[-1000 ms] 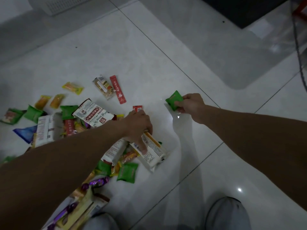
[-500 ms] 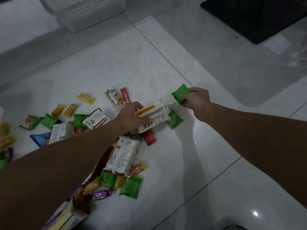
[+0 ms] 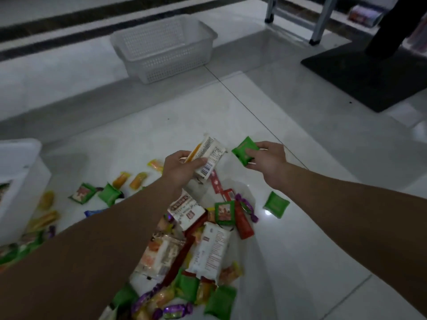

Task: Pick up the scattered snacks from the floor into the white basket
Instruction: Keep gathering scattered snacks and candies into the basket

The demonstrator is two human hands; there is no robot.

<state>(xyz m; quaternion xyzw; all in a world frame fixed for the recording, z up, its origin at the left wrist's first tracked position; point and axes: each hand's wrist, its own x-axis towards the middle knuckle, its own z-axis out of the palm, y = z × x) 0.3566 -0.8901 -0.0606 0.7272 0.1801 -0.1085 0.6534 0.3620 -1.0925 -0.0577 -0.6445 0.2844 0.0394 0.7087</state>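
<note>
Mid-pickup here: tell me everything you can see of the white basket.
The white basket is a rectangular tub, plastic by its look, walls and bottom perforated in a fine grid, with a smooth flared rim. It stands upright and open on the floor, turned at an angle, beyond the scattered snacks. What shows of its inside is empty. Nothing touches it; the left hand, holding a white packet, and the right hand, holding a green packet, are short of it.

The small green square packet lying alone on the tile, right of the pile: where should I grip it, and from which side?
Probably pinch the small green square packet at its right edge, from above. It lies flat, apart from the pile, with bare floor tile on that side.
</note>
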